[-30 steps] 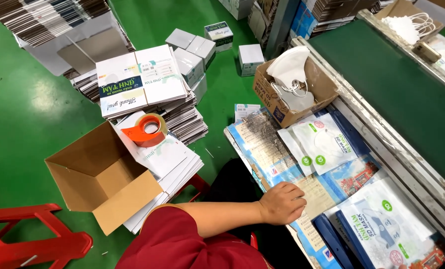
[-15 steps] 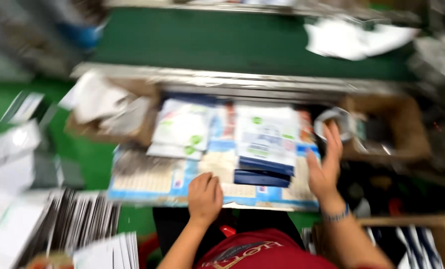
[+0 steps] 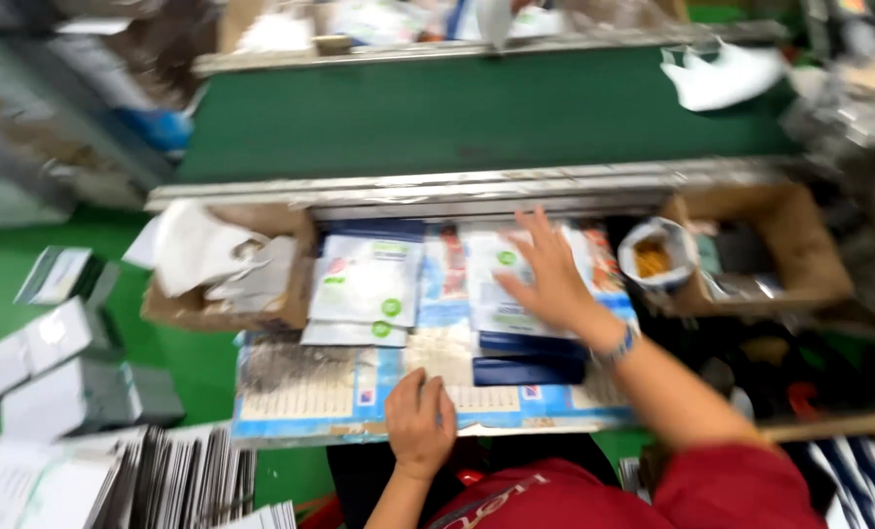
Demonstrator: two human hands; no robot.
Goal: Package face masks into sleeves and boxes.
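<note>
Blue-and-white printed sheets cover the work surface in front of the person; everything else lies on top of them.

Head view. Left hand rests at the near edge of the printed sheets, fingers curled loosely, palm down, holding nothing. Right hand lies flat with fingers spread on a white flat pouch near the far edge of the surface; it presses rather than grips, nothing closed around. A second stack of white pouches with green dots lies just left of it, apart from the hand. Dark blue packets sit just beside the right wrist, toward the near edge.

Judgement on doing this well: slide the top pouch off with flat fingertips so that only one comes away, and keep the left hand down so the sheets beneath do not shift.

Left of the surface: open cardboard box with crumpled white material. Right: small roll or tub with orange contents, kind unclear. Beyond: green conveyor belt.

Limits: strong motion blur throughout. The pouch under the palm is partly covered; right corner cut off.
</note>
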